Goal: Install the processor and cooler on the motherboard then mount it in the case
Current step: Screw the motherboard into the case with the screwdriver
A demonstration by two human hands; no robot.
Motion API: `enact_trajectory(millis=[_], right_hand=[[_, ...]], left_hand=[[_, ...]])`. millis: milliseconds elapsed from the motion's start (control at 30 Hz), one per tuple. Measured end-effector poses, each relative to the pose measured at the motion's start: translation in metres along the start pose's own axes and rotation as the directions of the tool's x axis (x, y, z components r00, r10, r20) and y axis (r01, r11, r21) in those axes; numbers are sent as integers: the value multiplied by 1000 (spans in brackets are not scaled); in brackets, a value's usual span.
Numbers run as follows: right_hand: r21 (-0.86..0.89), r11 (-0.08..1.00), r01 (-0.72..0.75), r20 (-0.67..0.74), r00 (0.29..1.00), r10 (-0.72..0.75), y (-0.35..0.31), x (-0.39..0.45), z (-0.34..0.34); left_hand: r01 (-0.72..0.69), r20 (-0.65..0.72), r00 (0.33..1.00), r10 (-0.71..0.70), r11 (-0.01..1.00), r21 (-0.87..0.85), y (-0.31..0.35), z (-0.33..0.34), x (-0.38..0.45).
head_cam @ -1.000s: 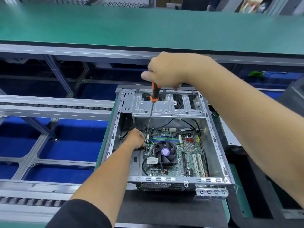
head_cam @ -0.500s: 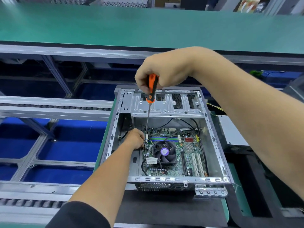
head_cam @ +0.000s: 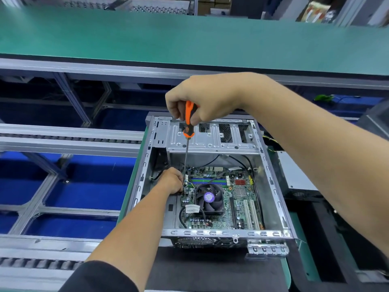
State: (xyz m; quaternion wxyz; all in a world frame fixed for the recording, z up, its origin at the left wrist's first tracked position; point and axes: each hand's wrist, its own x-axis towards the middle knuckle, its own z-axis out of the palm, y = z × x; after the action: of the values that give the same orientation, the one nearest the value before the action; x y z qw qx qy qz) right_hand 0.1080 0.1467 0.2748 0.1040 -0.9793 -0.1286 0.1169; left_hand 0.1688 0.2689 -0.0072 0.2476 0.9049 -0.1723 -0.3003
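- Right hand (head_cam: 205,100) clenched round the orange handle of a screwdriver (head_cam: 188,125), held high over the far end of the open case (head_cam: 273,178); shaft runs almost straight down from the fist, tip hidden beside the other hand.
- Left hand (head_cam: 171,180) low inside the case, directly below the right; fingers curled at the shaft's foot by the motherboard's (head_cam: 237,205) near-left corner. Whether they pinch a screw or just steady the tip, cannot tell.
- Motherboard lies flat on the case floor, to the right of the left hand. Cooler (head_cam: 208,198) with its fan sits on it, just beside the left knuckles.
- Judgement: mounting screw being driven; processor and cooler look already fitted.
- Handling, judged: board stiff but fragile, densely populated; hold by bare edges only, never by the cooler or slots. Screw small and slippery, easily dropped among components.
- Thin wires (head_cam: 187,184) and a black cable (head_cam: 181,218) lie close by the left fingers; a slipped tip could nick them or gouge the board.
- Edges: sheet-metal case wall stands just left of the left wrist; drive bay bracket (head_cam: 212,140) spans below the right fist, behind the shaft. Room is narrow at that corner.
- Open room: more space right of the cooler, and above the case for lifting the driver clear.
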Motion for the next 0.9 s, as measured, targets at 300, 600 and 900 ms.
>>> enact_trajectory(millis=[300,600,900], right_hand=[[247,968,44,75,995,-64,-2,-1,-5],[-43,962,-270,-110,958,264,1,2,6],[-108,958,-267,-71,963,260,-9,10,6]], left_hand=[[-9,25,1000,9,1000,16,5,-2,-2],[-11,22,1000,10,999,41,9,-2,-1],[-9,-9,1000,9,999,37,8,0,-3]])
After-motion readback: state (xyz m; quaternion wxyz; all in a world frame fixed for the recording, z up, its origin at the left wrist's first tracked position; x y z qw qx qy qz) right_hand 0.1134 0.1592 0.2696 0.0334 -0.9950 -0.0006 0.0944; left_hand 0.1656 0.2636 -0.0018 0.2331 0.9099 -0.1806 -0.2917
